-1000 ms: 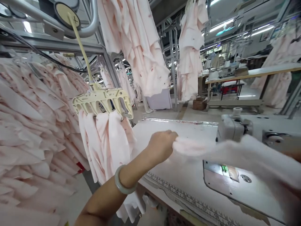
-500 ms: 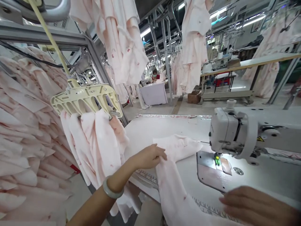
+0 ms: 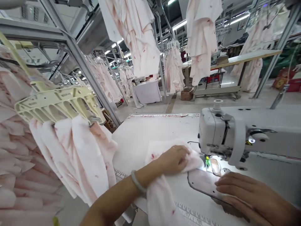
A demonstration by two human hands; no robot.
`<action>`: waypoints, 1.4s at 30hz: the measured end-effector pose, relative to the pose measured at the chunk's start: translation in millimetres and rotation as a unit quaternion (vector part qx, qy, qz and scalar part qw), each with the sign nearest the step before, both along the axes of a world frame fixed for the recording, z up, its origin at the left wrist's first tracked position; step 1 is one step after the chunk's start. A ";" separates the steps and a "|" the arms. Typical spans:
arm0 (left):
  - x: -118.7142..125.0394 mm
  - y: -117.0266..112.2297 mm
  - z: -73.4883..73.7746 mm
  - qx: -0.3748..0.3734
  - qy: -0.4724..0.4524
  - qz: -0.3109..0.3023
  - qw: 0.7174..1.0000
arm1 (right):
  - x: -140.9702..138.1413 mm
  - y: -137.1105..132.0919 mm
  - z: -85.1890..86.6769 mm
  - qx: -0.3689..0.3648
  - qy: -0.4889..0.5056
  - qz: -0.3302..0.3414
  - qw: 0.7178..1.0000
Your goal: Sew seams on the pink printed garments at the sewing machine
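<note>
Pale pink printed fabric (image 3: 164, 191) lies on the sewing table and hangs over its front edge. My left hand (image 3: 175, 160), with a bracelet on its wrist, has its fingers curled on the upper part of the cloth. One end of this fabric reaches the lit presser foot (image 3: 207, 161) of the white sewing machine (image 3: 213, 131). My right hand (image 3: 249, 191) rests to the right of the fabric, fingers stretched out, at the front of the metal plate (image 3: 199, 182). Nothing shows in it.
At left, a cream multi-clip hanger (image 3: 61, 99) holds several pink pieces (image 3: 87, 157) beside the white table (image 3: 131, 135). More garments (image 3: 143, 40) hang overhead from rails. A ruler strip (image 3: 190, 213) runs along the table's front. A metal frame post (image 3: 91, 81) stands behind the hanger.
My left hand has moved right with the fabric, bringing its end to the presser foot. My right hand now lies by the metal plate. The view has shifted, and the hanger appears further left.
</note>
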State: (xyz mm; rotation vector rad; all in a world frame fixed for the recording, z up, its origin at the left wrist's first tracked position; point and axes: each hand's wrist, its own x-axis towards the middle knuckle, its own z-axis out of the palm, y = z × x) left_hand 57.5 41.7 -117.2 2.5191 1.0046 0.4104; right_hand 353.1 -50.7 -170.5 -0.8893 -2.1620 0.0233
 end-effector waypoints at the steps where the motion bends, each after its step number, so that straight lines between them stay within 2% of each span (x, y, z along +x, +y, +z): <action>1: -1.7 -10.2 -0.3 0.007 -0.006 -0.042 0.999 | 1.0 0.7 3.6 0.018 -0.021 0.017 0.999; 4: -2.3 -34.4 0.3 0.043 -0.012 -0.144 0.989 | 0.3 6.7 17.5 0.077 -0.092 0.062 0.991; 8: 0.4 -40.6 -2.2 0.102 0.018 -0.194 0.976 | -7.2 7.3 33.9 0.105 -0.117 0.085 0.984; 11: 0.4 -35.4 -7.4 0.135 0.026 -0.197 0.971 | -12.4 2.8 42.8 0.115 -0.112 0.083 0.983; 15: 2.3 -26.3 -9.6 0.122 0.031 -0.204 0.971 | -14.4 3.0 48.6 0.164 -0.131 0.079 0.975; 18: 6.7 -14.9 -7.8 0.112 0.027 -0.216 0.970 | -12.0 8.3 46.4 0.179 -0.143 0.071 0.971; 25: 13.2 13.6 -10.9 0.105 -0.003 -0.226 0.968 | -1.1 14.8 31.6 0.108 -0.155 0.048 0.981; 33: 15.1 19.3 -13.1 0.128 -0.022 -0.246 0.960 | -0.6 10.5 30.9 0.087 -0.154 0.029 0.984; 38: 15.8 21.3 -0.3 0.112 0.021 -0.243 0.963 | 1.5 11.1 29.7 0.082 -0.145 0.036 0.985; 42: 17.7 1.1 17.3 0.126 0.105 -0.176 0.971 | 0.6 10.1 34.1 0.073 -0.129 0.048 0.988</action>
